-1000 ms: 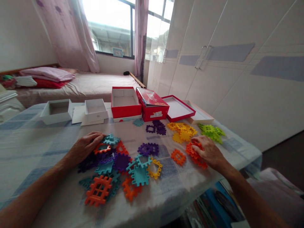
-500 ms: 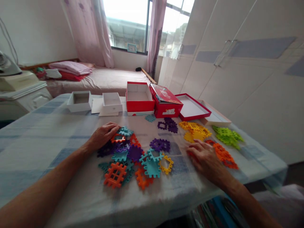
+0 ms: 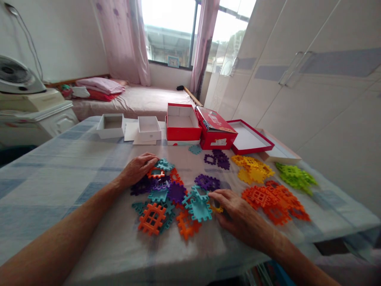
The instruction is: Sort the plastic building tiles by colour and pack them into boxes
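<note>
A mixed heap of plastic interlocking tiles in teal, purple and orange lies on the table in front of me. My left hand rests flat on the heap's far left edge, over an orange frame tile. My right hand lies palm down at the heap's right side, fingers on a yellow frame tile beside a teal tile. To the right sit sorted groups: orange tiles, yellow tiles, green tiles and purple tiles.
Behind the tiles stand two red boxes, a red lid and two white boxes. The table has a checked cloth. A fan is at the left, a bed behind, wardrobe doors on the right.
My right hand has moved left from the orange group to the yellow frame tile at the mixed heap. The left hand has stayed put. The view has shifted rightwards.
</note>
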`<state>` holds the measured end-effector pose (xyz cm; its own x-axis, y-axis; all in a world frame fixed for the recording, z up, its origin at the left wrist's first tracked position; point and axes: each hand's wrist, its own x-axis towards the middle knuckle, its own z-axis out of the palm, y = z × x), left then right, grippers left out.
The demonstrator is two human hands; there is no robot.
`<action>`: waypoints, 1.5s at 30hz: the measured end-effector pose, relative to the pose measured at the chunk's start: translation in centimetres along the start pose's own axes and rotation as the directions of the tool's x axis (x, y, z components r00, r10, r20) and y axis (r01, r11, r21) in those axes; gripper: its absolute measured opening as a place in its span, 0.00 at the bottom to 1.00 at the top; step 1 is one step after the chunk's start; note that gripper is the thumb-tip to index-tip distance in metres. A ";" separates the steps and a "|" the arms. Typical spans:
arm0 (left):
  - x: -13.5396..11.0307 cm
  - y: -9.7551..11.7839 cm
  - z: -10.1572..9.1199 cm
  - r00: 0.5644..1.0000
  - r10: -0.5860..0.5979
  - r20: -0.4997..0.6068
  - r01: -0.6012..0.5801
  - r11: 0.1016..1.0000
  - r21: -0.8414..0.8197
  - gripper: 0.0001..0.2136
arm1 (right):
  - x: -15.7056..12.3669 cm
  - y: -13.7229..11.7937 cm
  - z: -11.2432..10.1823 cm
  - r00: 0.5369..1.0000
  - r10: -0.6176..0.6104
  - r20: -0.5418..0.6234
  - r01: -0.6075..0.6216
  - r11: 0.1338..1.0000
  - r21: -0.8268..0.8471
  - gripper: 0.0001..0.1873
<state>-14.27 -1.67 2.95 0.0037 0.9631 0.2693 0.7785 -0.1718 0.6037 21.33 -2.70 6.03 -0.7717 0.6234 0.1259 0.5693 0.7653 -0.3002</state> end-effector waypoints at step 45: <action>-0.3 2.7 1.1 0.991 -0.097 -0.091 0.075 0.971 -0.227 0.22 | 7.6 2.5 -1.0 0.963 0.263 0.058 -0.246 0.947 -0.208 0.25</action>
<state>-11.52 -2.23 3.68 -0.1292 0.9524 0.2761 0.6139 -0.1419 0.7766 17.15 4.10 7.17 -0.6096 0.7926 -0.0130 0.7880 0.6042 -0.1181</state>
